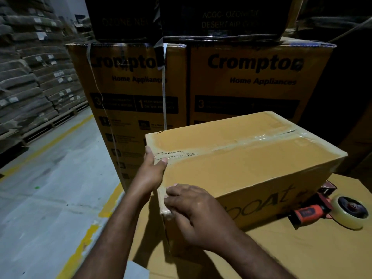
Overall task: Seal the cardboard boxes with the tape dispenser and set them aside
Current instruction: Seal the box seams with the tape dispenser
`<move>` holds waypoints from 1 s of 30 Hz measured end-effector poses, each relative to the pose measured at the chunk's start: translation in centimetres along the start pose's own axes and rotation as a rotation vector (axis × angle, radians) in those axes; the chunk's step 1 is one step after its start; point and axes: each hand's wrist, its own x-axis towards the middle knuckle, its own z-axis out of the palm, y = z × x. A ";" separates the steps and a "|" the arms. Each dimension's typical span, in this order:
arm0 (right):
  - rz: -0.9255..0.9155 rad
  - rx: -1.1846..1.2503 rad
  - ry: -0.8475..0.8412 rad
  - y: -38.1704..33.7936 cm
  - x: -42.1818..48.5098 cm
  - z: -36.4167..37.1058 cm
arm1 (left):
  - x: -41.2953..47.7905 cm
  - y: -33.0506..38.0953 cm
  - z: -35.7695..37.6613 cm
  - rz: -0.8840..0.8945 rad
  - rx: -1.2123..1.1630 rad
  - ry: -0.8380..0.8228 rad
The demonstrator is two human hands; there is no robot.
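Stacked sacks (30,77) on pallets are filling the upper left of the frame, and a grey floor (50,178) with a yellow line (60,133) is running below them. Tall Crompton cartons (136,87) are standing at centre, right behind the cardboard box (251,164). The left hand (152,174) is clasping the box's left end edge, thumb on top and fingers down the end. Clear tape (231,142) is lying along the top seam. The right hand (199,214) is pressing flat fingers on the tape at the near corner. The tape dispenser (330,210) is lying at lower right, just beside the box, on a cardboard surface (281,254). The room is looking dim.
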 end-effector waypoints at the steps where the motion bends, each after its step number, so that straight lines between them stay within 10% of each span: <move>1: 0.032 -0.056 0.055 0.4 -0.4 -0.1 | 0.1 -0.2 -0.3 0.002 -0.022 -0.008; 8: 0.571 0.033 0.648 2.0 -5.5 -1.7 | 3.1 2.9 -3.1 -0.004 -0.075 0.156; 13: 1.056 0.639 0.461 0.8 -7.0 -0.5 | 7.1 3.6 -4.3 -0.032 -0.143 -0.021; 20: 0.898 0.679 0.188 -3.2 -5.5 1.8 | 6.3 3.6 -4.7 0.035 -0.198 -0.052; 30: 0.757 0.696 0.523 -3.9 -4.4 0.8 | 2.1 3.4 -11.4 0.067 -0.282 -0.166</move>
